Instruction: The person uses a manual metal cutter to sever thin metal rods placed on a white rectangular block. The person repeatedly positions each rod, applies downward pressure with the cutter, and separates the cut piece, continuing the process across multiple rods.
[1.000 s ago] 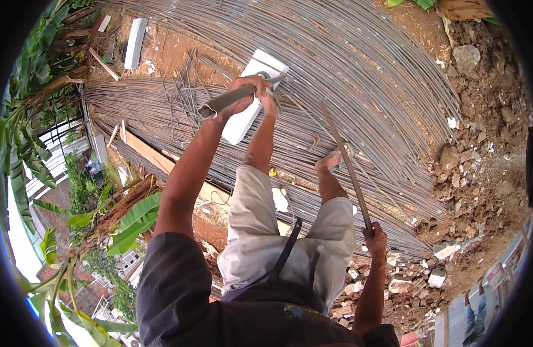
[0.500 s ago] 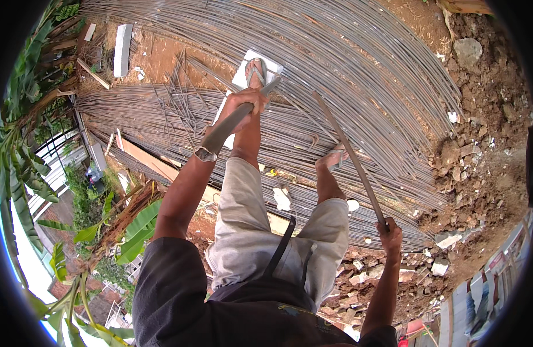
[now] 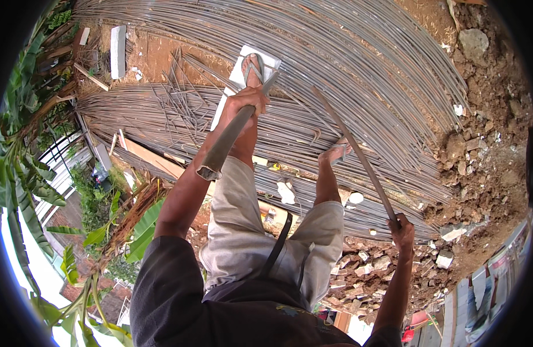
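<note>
Grey hollow tube [image 3: 232,139] is held over the long metal bars [image 3: 365,75], the left hand [image 3: 247,102] wrapped tightly round it; a long brown rod [image 3: 359,153] is clasped near its lower end by the right hand [image 3: 402,230]. Compared with a second ago, the tube is turned steeper in the view, the right hand is shifted farther right, and the sandalled left foot [image 3: 252,67] is seen more clearly on the white block [image 3: 270,60]. The tube's long axis is slanted, its ragged open end pointed back along the left forearm [image 3: 185,194], its far end aimed forward and right; the rod is tilted forward and left
</note>
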{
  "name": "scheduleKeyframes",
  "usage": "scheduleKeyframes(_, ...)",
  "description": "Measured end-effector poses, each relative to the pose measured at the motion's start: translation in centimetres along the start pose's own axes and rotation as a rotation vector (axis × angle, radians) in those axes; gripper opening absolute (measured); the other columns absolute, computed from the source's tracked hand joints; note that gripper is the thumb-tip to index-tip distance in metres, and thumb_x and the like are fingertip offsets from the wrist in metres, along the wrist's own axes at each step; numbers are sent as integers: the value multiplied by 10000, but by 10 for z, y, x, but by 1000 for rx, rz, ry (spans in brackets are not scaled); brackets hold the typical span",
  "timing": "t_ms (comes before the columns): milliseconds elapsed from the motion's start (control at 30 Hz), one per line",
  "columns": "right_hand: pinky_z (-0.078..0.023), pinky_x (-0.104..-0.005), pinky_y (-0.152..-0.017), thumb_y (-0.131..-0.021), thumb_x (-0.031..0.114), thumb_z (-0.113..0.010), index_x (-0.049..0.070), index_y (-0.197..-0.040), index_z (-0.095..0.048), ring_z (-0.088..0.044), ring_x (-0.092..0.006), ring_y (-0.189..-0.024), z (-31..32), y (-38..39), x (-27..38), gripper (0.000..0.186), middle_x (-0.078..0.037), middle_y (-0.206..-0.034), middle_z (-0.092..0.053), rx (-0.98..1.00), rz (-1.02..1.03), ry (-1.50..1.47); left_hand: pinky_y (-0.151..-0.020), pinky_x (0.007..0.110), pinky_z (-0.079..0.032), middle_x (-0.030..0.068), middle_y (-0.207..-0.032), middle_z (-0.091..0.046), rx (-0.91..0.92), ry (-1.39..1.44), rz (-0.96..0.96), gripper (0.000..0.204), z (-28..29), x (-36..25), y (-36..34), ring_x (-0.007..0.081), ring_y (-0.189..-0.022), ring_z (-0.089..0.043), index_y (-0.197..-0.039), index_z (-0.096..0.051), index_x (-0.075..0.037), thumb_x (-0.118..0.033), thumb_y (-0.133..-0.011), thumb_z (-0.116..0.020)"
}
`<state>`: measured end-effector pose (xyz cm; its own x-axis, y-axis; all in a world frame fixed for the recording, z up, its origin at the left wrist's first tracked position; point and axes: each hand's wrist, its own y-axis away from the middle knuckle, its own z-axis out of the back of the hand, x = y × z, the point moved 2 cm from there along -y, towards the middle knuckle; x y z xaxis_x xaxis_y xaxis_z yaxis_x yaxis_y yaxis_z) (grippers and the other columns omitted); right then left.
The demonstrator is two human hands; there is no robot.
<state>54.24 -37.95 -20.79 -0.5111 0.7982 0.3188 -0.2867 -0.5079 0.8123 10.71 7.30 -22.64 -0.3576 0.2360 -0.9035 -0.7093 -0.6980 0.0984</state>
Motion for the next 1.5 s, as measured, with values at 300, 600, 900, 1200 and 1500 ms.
scheduleKeyframes(300, -483, -443, -591, -890, 250, -808, 88, -986, -659, -642, -337, -598, 1, -42, -27, 240, -156, -693, -677, 55, -53, 18, -956, 474, -543, 84, -779, -662, -20, -34, 21, 122, -12, 1, -6, 325, -926, -717, -723, -566, -14, 99, -678, -584)
scheduleKeyframes(600, -514, -561, -801, -898, 203, -745, 158, -1106, -607, -681, -434, -1033, -66, -204, -195, 254, -150, -1079, -724, -128, -21, 171, -1037, 489, -548, 70, -768, -696, -31, -193, 72, 126, -40, -7, -3, 279, -927, -730, -671, -580, -50, 66, -674, -629)
scheduleKeyframes(900, -528, -544, -866, -904, 143, -709, 176, -1083, -626, -652, -419, -1098, -118, -394, -221, 200, -143, -1098, -713, -134, 57, 278, -1117, 556, -517, 32, -757, -690, 53, -200, 87, 113, -85, -3, -9, 271, -979, -723, -675, -608, -73, -100, -705, -714)
scheduleKeyframes(1200, -440, -560, -1032, -802, 318, -831, 174, -1064, -710, -606, -345, -1231, -130, -393, -159, 323, -53, -1217, -704, 3, -197, 166, -992, 404, -417, 181, -1226, -563, 228, -542, 771, 511, -76, -62, -17, 307, -1128, -486, -1325, -683, -124, -52, -819, -665)
scheduleKeyframes(1500, -507, -553, -947, -876, 202, -675, 219, -1043, -717, -630, -399, -1135, -161, -394, -158, 173, -94, -1139, -703, -352, -121, 311, -1151, 415, -417, 182, -1518, -493, 363, 499, 1012, 809, -55, -58, 4, 273, -1404, -521, -1634, -370, -37, -302, -893, -559)
